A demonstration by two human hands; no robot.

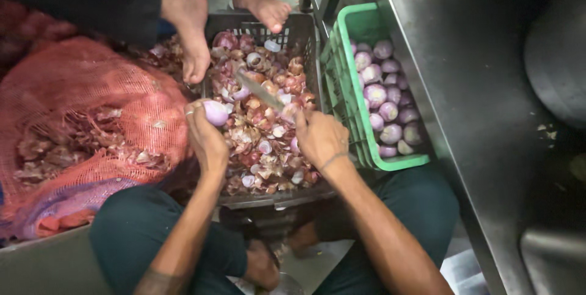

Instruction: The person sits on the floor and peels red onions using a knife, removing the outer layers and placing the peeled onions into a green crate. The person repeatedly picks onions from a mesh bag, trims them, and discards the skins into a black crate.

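Observation:
My left hand (206, 138) holds a peeled purple onion (215, 112) over a dark plastic crate (303, 33) full of onion skins and trimmings. A knife (259, 90) is gripped in my right hand (319, 137), its blade pointing up and left over the crate, its tip close to the onion. Both hands hover above the heap of peels. I sit with my knees on either side of the crate.
A green crate (342, 87) with several peeled onions stands right of the dark crate. A red mesh sack (91, 118) with peels lies at left. Another person's bare feet (195, 44) rest on the dark crate's far rim. A steel surface (476, 99) rises at right.

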